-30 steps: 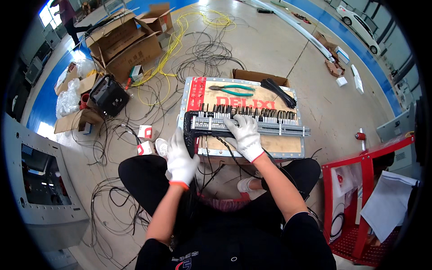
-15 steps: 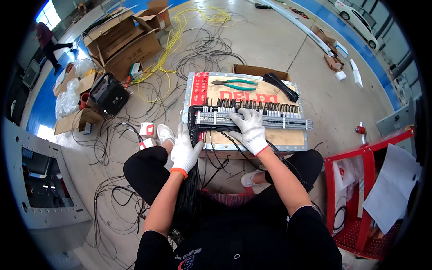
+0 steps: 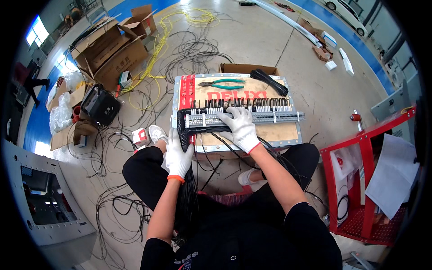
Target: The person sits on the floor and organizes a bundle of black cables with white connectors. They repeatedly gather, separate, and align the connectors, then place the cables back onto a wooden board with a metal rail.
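The pale floor [image 3: 310,103] spreads around everything, with a white car [image 3: 348,13] partly in view at the upper right. A grey metal cabinet [image 3: 54,229] stands at the left edge, and a red metal frame [image 3: 366,193] at the right, with a white sheet hanging on it. A large open cardboard box [image 3: 119,65] sits at the upper left, near loose yellow cable [image 3: 159,45].

In the middle lies a metal-edged case [image 3: 265,135] with a wooden top. Lengthwise across this top rests a long grey terminal strip [image 3: 276,118], its far side lined with white-sleeved black wires that curl upward. A thick black wire bundle [image 3: 185,198] follows the strip's near side, bends at its left end and runs down over the case's near edge toward the person's lap.

The gloved right hand [image 3: 243,128] lies over the strip left of its middle, fingers partly bent and slightly spread across it, thumb on the near side. The gloved left hand [image 3: 178,155] covers the bundle below the bend, fingers stretched upward close together, thumb parted toward the right. How firmly either grips cannot be told.

Beyond the strip lie black cable ties [image 3: 270,82] and green-handled cutters [image 3: 227,85].
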Motion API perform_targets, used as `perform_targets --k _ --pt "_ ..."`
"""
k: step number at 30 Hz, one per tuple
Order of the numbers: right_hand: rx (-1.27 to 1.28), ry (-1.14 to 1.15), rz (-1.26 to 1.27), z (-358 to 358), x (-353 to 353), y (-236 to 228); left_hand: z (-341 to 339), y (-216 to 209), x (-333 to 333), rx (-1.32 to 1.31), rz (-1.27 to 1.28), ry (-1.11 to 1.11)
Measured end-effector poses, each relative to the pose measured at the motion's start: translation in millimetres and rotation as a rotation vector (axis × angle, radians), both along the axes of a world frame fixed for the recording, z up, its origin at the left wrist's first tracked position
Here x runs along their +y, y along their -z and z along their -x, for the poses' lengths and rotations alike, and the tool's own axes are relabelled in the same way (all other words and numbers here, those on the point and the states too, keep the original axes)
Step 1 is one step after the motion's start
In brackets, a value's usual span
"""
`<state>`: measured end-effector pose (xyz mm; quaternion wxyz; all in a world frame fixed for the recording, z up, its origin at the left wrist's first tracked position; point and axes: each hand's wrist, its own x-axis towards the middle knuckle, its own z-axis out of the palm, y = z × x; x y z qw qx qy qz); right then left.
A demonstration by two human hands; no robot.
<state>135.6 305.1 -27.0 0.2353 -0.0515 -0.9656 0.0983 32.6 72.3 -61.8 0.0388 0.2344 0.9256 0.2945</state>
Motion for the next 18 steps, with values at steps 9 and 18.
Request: perform_targets --k 9,18 --pt "-0.001 0.012 -0.013 -2.0 -0.5 3.8 4.7 -3.0 -5.4 -0.029 -0.062 0.029" --pt "-0.003 -0.003 0.009 -1.5 0.7 2.7 -6.9 -43.1 8.4 0.473 -0.483 0.315"
